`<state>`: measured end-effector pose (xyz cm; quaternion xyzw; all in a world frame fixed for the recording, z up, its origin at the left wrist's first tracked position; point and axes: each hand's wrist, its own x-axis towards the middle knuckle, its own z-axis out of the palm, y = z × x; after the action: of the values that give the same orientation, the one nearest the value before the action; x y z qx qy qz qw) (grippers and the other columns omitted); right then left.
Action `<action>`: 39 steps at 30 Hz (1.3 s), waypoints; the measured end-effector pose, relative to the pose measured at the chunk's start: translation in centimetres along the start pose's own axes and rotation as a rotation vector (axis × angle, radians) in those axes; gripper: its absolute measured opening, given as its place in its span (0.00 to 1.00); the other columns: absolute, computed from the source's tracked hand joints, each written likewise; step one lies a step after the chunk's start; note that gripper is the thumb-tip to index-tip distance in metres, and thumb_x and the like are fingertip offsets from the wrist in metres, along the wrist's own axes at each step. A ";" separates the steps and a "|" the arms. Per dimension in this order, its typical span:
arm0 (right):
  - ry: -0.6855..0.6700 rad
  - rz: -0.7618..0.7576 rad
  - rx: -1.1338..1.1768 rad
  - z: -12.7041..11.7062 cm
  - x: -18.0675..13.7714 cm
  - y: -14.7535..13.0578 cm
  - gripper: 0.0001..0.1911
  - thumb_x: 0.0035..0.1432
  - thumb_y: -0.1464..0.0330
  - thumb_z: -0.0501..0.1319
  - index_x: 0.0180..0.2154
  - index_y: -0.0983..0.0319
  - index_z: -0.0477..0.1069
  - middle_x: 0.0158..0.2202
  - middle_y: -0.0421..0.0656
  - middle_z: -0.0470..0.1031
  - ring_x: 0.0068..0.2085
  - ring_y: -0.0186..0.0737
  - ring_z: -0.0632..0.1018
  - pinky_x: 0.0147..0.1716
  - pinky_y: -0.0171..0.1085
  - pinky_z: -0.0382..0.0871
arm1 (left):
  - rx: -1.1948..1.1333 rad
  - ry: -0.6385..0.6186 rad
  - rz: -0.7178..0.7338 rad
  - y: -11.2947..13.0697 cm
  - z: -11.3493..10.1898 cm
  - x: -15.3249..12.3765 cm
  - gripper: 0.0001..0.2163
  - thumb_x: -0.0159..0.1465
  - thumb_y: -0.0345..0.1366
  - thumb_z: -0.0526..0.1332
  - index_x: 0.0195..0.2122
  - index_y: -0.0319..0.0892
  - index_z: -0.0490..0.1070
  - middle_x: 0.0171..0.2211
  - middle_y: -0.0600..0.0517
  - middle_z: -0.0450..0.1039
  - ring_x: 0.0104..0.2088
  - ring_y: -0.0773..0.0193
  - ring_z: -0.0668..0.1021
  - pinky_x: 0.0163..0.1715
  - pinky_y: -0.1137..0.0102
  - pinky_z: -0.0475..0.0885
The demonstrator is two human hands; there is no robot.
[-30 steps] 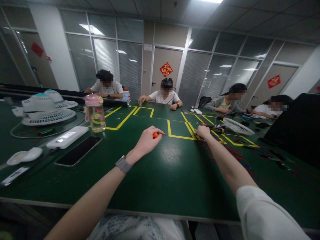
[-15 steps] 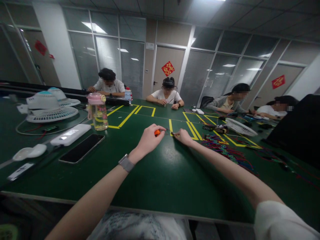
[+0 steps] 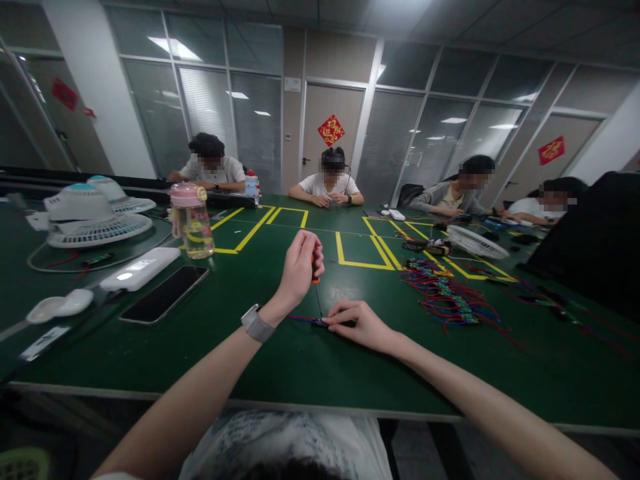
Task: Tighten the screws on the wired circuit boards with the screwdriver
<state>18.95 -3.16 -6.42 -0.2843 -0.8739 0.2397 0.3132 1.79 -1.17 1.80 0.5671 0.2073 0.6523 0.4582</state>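
My left hand [image 3: 299, 269] is closed round a small screwdriver [image 3: 315, 280] with an orange and black handle, held upright with its thin shaft pointing down. The tip meets a small dark part with red and blue wires [image 3: 311, 321] lying on the green table [image 3: 310, 373]. My right hand [image 3: 357, 324] rests on the table with its fingers pinched on that part, holding it down. A watch sits on my left wrist.
A heap of red, blue and green wires [image 3: 450, 299] lies to the right. A black phone [image 3: 165, 295], a white power bank [image 3: 139, 269], a pink-lidded water bottle [image 3: 191, 221] and white fans [image 3: 93, 215] stand at the left. Several people sit along the far side.
Both hands drew back toward me from the yellow tape lines. The left hand turned the screwdriver upright. The right hand left the wire heap and now presses a wired part on the table.
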 end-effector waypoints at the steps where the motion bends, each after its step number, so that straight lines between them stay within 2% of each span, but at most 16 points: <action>1: 0.002 0.033 0.043 0.0 0.1 0.0 0.10 0.57 0.64 0.63 0.38 0.60 0.80 0.35 0.46 0.77 0.35 0.38 0.77 0.36 0.37 0.70 | -0.017 -0.007 -0.005 0.0 0.1 -0.1 0.10 0.66 0.42 0.51 0.30 0.42 0.57 0.25 0.58 0.57 0.19 0.75 0.62 0.15 0.81 0.58; 8: -0.036 0.212 0.231 -0.2 0.7 0.4 0.13 0.51 0.62 0.67 0.37 0.63 0.80 0.33 0.45 0.75 0.29 0.33 0.73 0.27 0.33 0.66 | -0.062 -0.094 -0.026 0.0 0.8 -0.9 0.11 0.66 0.41 0.52 0.29 0.42 0.57 0.24 0.58 0.58 0.19 0.76 0.62 0.15 0.81 0.56; 15: -0.083 0.286 0.285 -0.5 1.0 0.9 0.16 0.47 0.61 0.69 0.36 0.64 0.81 0.32 0.44 0.75 0.28 0.32 0.70 0.24 0.31 0.61 | -0.026 -0.150 -0.021 -0.2 1.3 -1.5 0.12 0.65 0.43 0.53 0.29 0.41 0.57 0.23 0.58 0.57 0.20 0.75 0.62 0.16 0.80 0.56; 22: -0.066 0.295 0.333 -0.4 0.9 1.0 0.16 0.46 0.61 0.70 0.36 0.64 0.81 0.34 0.45 0.75 0.30 0.33 0.72 0.26 0.32 0.63 | -0.021 -0.177 -0.015 -0.4 1.4 -1.7 0.12 0.66 0.42 0.53 0.29 0.41 0.57 0.24 0.58 0.57 0.20 0.75 0.62 0.16 0.79 0.56; 30: -0.052 0.287 0.334 -0.3 0.9 0.8 0.15 0.46 0.61 0.69 0.35 0.65 0.80 0.33 0.44 0.75 0.27 0.31 0.70 0.23 0.31 0.61 | 0.030 -0.193 -0.029 -0.5 1.3 -2.0 0.10 0.67 0.40 0.49 0.31 0.41 0.60 0.25 0.57 0.59 0.22 0.74 0.63 0.18 0.79 0.58; 36: -0.024 0.268 0.301 -0.1 0.7 0.5 0.13 0.48 0.63 0.68 0.34 0.66 0.80 0.32 0.44 0.74 0.25 0.30 0.69 0.23 0.32 0.62 | 0.162 -0.209 0.054 -0.9 1.4 -2.5 0.09 0.68 0.38 0.47 0.35 0.42 0.61 0.27 0.57 0.60 0.22 0.74 0.64 0.20 0.78 0.61; 39: -0.008 0.239 0.246 0.1 0.5 0.3 0.11 0.50 0.66 0.66 0.34 0.66 0.79 0.32 0.45 0.75 0.26 0.31 0.70 0.25 0.32 0.63 | 0.278 -0.274 0.097 -0.8 1.3 -2.3 0.09 0.68 0.39 0.48 0.39 0.42 0.64 0.28 0.56 0.62 0.23 0.73 0.67 0.22 0.78 0.64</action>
<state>18.59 -2.66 -6.45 -0.3448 -0.7991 0.3814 0.3116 3.10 -3.03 0.24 0.7177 0.2034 0.5555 0.3673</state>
